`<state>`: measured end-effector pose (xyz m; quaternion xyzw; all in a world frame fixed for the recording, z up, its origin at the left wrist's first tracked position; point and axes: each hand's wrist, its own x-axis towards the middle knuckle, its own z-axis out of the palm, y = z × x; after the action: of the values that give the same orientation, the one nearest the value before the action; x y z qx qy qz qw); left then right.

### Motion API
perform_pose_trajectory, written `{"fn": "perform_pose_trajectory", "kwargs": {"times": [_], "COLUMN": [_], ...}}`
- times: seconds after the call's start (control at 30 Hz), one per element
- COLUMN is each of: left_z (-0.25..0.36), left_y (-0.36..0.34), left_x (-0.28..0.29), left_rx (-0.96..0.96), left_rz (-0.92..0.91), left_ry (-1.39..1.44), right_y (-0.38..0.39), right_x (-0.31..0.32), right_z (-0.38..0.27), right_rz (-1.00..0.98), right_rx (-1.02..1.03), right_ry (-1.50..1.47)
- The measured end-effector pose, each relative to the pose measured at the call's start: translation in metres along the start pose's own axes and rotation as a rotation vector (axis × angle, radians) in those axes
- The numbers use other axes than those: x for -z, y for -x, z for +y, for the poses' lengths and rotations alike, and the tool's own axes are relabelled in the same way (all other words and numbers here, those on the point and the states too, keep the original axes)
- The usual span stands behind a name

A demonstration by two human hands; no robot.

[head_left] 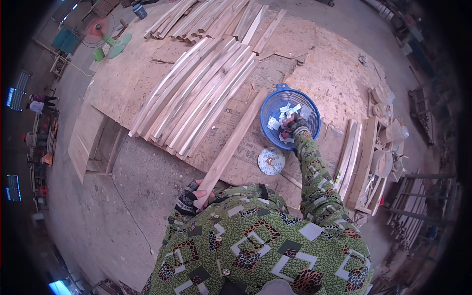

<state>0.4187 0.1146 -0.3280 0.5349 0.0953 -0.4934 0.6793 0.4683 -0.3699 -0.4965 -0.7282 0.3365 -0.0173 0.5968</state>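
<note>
My left hand (191, 197), in a dark patterned fingerless glove, is closed round the near end of a long wooden strip (232, 142). The strip slants away from me across the cardboard-covered table, its far end by a blue plastic basket (263, 116). Inside the basket lie several small white slips (274, 124) and some reddish bits. My right hand (296, 125), gloved alike, reaches in over the rim with its fingers curled among the slips. What those fingers hold, if anything, is hidden. A round, pale abrasive disc (271, 161) lies just below the basket.
Left of the held strip, many wooden strips (196, 93) lie side by side, with more behind. At right are a few strips (348, 150) beside a wooden frame (365, 164) and plastic tubs (393, 132). A fan (116, 46) stands far left. Other people (39, 104) are in the distance.
</note>
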Motion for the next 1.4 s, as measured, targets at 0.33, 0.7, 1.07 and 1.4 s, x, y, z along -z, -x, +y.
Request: {"fn": "perform_pose_trajectory", "kwargs": {"times": [0.33, 0.7, 1.07, 1.4], "left_z": [0.000, 0.002, -0.002, 0.002], "left_y": [0.009, 0.003, 0.010, 0.003], "left_x": [-0.008, -0.011, -0.014, -0.014], "left_rx": [-0.022, -0.043, -0.062, -0.074], "left_rz": [0.104, 0.086, 0.106, 0.112], "left_ry": [-0.032, -0.081, -0.053, -0.118], "right_y": [0.029, 0.016, 0.032, 0.177], "right_x": [-0.006, -0.004, -0.014, -0.094], "right_z": [-0.033, -0.014, -0.026, -0.091], "right_rz": [-0.123, -0.033, -0.041, -0.722], "right_rx": [-0.062, 0.082, 0.109, -0.069], "right_ry": [-0.399, -0.357, -0.474, -0.495]}}
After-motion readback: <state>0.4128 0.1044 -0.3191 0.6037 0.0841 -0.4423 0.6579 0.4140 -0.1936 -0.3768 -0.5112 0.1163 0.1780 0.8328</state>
